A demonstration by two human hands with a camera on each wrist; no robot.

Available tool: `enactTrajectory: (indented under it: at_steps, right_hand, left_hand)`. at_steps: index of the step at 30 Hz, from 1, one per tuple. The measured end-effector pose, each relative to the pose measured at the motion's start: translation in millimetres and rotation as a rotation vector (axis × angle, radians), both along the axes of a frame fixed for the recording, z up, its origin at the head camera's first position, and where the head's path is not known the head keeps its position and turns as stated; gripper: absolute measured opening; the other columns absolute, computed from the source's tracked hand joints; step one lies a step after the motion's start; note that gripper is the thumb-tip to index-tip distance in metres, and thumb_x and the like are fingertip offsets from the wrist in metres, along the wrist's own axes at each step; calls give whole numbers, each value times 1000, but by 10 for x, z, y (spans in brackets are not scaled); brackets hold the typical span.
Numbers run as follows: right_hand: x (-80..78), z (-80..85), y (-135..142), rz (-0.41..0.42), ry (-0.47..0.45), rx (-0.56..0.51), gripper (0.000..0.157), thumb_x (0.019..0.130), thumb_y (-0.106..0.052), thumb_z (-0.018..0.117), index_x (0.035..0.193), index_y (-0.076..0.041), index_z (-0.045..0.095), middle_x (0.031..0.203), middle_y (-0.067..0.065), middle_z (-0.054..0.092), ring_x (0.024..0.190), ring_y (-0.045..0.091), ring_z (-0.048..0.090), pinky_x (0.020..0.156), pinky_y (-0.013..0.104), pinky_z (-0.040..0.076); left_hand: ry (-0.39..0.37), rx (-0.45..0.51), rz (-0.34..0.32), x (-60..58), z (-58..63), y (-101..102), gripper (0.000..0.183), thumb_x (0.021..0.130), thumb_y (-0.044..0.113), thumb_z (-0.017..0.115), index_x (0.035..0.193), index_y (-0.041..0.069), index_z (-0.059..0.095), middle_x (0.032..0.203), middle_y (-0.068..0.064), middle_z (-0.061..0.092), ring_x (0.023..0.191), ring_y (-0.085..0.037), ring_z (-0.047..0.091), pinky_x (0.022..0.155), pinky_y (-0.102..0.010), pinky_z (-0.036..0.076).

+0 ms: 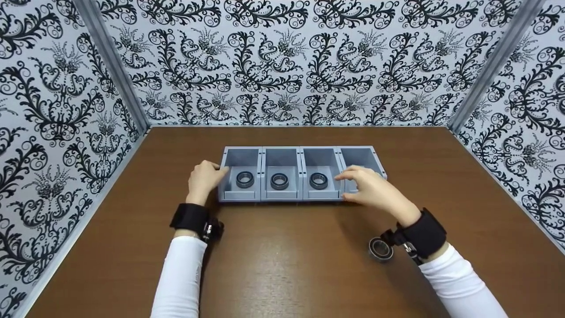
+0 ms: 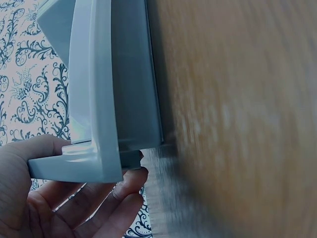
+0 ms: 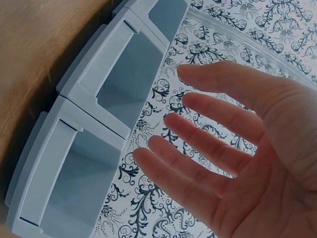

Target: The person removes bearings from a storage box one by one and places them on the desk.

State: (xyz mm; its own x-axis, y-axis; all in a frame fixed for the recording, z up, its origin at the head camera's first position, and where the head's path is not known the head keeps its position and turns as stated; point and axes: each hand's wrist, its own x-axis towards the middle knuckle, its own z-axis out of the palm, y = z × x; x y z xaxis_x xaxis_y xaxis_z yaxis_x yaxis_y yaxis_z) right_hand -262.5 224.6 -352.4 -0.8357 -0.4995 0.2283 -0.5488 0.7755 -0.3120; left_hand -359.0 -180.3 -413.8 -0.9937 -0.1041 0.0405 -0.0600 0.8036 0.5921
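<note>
A row of grey-blue storage bins stands on the table, its compartments side by side. One dark-rimmed ball bearing lies flat in each of the three left compartments: the leftmost bearing, the second bearing and the third bearing. My left hand grips the outer wall of the leftmost bin, thumb over the rim, fingers on the outside. Over the front of the rightmost bin hovers my right hand, its fingers spread apart and holding nothing. It hides part of that bin's inside.
Another ball bearing is on the brown table, near the right wrist and in front of the bins. Patterned walls close off the back and both sides. Each wrist wears a black strap with a small camera.
</note>
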Motion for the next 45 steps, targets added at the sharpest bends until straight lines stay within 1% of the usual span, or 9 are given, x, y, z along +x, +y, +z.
enactTrajectory:
  at_steps: [4,12,16,22,26,32,35,43,45]
  right_hand:
    - [-44,5,-17,-7,-5,0,39,86,-7,76,122,3,71,122,23,70,113,41,67,96,55,54]
    - [-147,3,-85,-21,12,11,40,83,-5,76,122,4,71,118,22,72,103,39,68,89,53,56]
    - [-199,6,-131,-26,8,14,41,83,-6,76,122,4,71,119,21,72,104,39,69,90,54,57]
    - [-270,20,-204,-49,-40,24,43,85,-9,76,126,1,70,124,21,71,110,41,67,96,55,54]
    - [-314,19,-234,-51,-61,21,43,86,-9,76,128,1,69,125,21,70,113,40,65,98,55,53]
    - [-392,5,-255,-47,-57,15,41,87,-9,75,126,1,70,122,21,71,110,40,66,94,53,55]
    - [-425,1,-264,-46,-62,11,41,87,-10,74,126,1,70,123,22,71,111,41,66,94,53,55]
    - [-508,-9,-303,-63,-86,19,43,87,-8,73,128,3,68,129,21,70,123,41,64,106,56,50]
    - [-525,-10,-319,-63,-93,27,44,86,-8,73,129,3,68,130,21,70,124,42,63,108,56,49]
  left_hand:
    - [4,-3,-3,4,2,3,46,97,41,60,125,7,74,135,-24,66,120,-48,65,98,-59,53]
    - [2,-6,0,-1,6,7,46,96,42,61,125,8,74,135,-25,66,120,-49,65,98,-58,54]
    - [-1,-3,0,2,6,5,46,97,42,61,124,8,74,135,-25,67,119,-48,66,97,-58,54]
    - [-11,-3,1,6,13,1,47,97,42,60,126,8,73,136,-25,66,120,-48,65,99,-58,53]
    - [-12,-2,1,12,20,4,49,97,43,60,128,7,72,137,-25,65,121,-49,64,99,-59,53]
    - [-15,-3,-1,10,20,6,49,97,42,60,129,7,71,138,-24,65,122,-49,64,99,-59,53]
    - [-23,-3,-4,5,18,5,50,98,42,59,130,7,70,138,-24,65,122,-49,63,99,-59,53]
    - [-28,-7,6,-3,12,-2,49,97,43,60,130,8,71,139,-25,64,123,-50,63,99,-59,53]
    - [-24,-9,7,-7,10,-3,49,97,44,60,129,8,71,138,-25,64,123,-50,63,99,-59,53]
